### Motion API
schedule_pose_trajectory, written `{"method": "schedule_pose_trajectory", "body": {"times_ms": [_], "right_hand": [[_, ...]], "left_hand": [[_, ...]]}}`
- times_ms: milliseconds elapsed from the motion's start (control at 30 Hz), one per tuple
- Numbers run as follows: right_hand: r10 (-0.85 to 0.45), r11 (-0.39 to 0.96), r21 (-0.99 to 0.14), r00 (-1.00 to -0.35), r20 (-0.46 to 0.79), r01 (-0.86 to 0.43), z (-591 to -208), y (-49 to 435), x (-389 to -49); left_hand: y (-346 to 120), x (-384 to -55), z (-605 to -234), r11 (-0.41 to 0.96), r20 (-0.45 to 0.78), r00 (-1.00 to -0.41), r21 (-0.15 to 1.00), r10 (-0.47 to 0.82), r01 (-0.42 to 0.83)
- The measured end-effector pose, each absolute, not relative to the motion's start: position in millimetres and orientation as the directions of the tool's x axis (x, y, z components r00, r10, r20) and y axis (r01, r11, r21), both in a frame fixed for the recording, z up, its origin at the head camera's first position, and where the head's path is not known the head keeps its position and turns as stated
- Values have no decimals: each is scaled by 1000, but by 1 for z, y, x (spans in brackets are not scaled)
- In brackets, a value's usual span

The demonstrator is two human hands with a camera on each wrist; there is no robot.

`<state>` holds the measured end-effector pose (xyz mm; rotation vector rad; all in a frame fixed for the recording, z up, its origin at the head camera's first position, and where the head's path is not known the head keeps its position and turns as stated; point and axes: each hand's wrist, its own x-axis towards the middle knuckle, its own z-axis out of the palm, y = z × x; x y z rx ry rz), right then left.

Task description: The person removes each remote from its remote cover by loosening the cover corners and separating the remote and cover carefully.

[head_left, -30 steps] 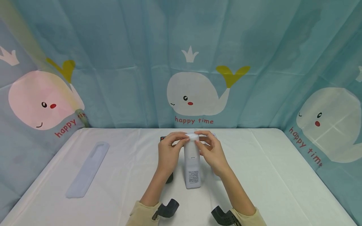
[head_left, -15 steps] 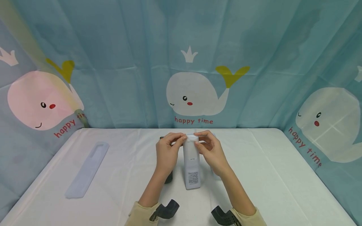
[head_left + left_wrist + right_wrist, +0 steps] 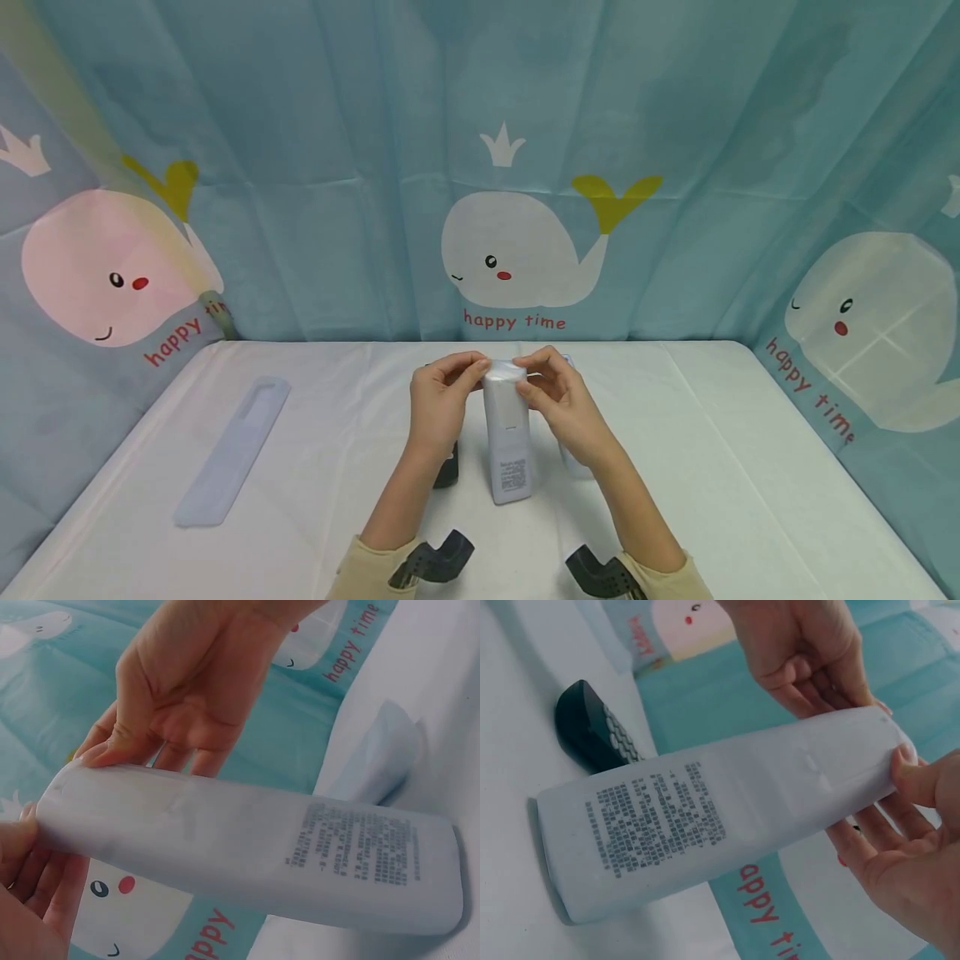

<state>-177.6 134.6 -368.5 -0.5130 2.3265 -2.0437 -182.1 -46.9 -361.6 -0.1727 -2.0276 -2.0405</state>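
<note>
A white remote control (image 3: 508,442) stands tilted in front of me, its back with a printed label (image 3: 356,840) facing me. Its upper end has a glossy, translucent look. My left hand (image 3: 438,408) pinches the upper left corner between thumb and fingers. At the opposite corner, my right hand (image 3: 566,408) holds the edge, thumb on the near face and fingers behind. The lower end meets the white tablecloth in the right wrist view. The front of the remote is hidden.
Behind my left hand lies a black remote control (image 3: 589,731) with light buttons, partly covered. A pale translucent piece (image 3: 576,468) sits behind my right forearm. Farther left, a flat translucent sleeve (image 3: 232,454) with a slot lies on the table (image 3: 750,500). A whale-print curtain (image 3: 360,250) surrounds it.
My left hand has slid slightly left and outward along the remote's top corner. The remote's upper end has dropped a little. My right hand keeps its hold.
</note>
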Motion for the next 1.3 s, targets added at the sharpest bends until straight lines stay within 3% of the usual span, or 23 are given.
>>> {"method": "schedule_pose_trajectory", "body": {"times_ms": [200, 733, 1300], "right_hand": [[-311, 63, -953, -913, 263, -296, -368, 141, -178], [-427, -20, -939, -846, 320, -345, -369, 152, -181], [-415, -27, -928, -840, 349, -372, -367, 152, -179]], "left_hand": [[-49, -181, -360, -73, 212, -975, 974, -62, 216], [-49, -180, -358, -108, 176, -984, 979, -1, 175], [-49, -182, -357, -182, 100, -994, 979, 46, 90]]}}
